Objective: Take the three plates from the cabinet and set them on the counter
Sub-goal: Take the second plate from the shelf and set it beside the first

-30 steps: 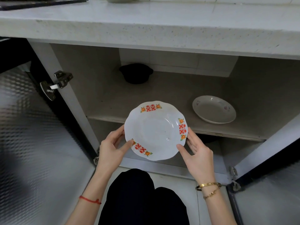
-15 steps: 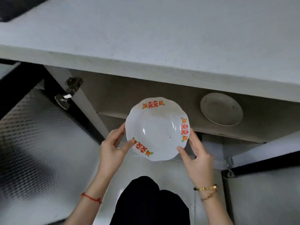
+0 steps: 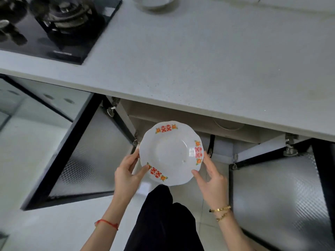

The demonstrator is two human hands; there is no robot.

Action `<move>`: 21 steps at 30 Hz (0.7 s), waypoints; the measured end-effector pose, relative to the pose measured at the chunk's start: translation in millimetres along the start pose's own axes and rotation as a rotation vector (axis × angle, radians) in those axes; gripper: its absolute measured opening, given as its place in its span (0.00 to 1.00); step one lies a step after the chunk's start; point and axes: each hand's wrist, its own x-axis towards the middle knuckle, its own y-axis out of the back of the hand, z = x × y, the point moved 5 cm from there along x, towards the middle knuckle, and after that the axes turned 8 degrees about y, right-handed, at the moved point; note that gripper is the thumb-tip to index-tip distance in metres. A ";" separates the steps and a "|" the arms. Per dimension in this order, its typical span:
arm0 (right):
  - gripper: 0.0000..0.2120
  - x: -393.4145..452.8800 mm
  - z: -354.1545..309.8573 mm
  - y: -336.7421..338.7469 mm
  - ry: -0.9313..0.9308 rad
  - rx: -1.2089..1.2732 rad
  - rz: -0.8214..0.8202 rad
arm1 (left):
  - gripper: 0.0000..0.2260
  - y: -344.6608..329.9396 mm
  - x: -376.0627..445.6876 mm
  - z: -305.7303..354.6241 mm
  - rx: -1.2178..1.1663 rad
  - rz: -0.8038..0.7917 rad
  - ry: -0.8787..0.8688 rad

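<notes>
A white scalloped plate with red and orange rim decals [image 3: 170,153] is held level in front of the open cabinet, below the counter's front edge. My left hand [image 3: 127,175] grips its left rim, thumb on top. My right hand [image 3: 211,180] grips its right rim. Only the front rim of a second, plain pale plate [image 3: 228,126] shows on the cabinet shelf, the rest hidden under the grey-white counter [image 3: 199,57]. No third plate can be seen.
A black gas hob [image 3: 52,24] occupies the counter's far left. A white dish [image 3: 154,2] sits at the counter's back edge. Two cabinet doors with textured panels stand open, the left door [image 3: 79,154] and the right door [image 3: 282,192]. My dark-clad legs [image 3: 163,218] are below the plate.
The view has risen well above the counter; the cabinet interior and black pot have dropped out of sight. The plate stays held in both hands and has come up and out from the shelf.
</notes>
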 end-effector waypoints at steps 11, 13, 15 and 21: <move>0.33 -42.2 -141.1 89.0 0.108 -0.044 0.092 | 0.27 63.0 -109.4 119.8 -0.013 -0.013 -0.120; 0.33 -43.4 -159.8 102.5 0.123 -0.050 0.108 | 0.27 67.7 -119.2 138.0 -0.024 -0.025 -0.148; 0.33 -41.9 -176.1 114.9 0.144 -0.024 0.121 | 0.28 70.1 -124.2 154.7 -0.038 -0.036 -0.175; 0.33 -20.1 -202.8 138.7 0.163 0.024 0.130 | 0.28 66.3 -116.8 195.0 -0.093 -0.085 -0.237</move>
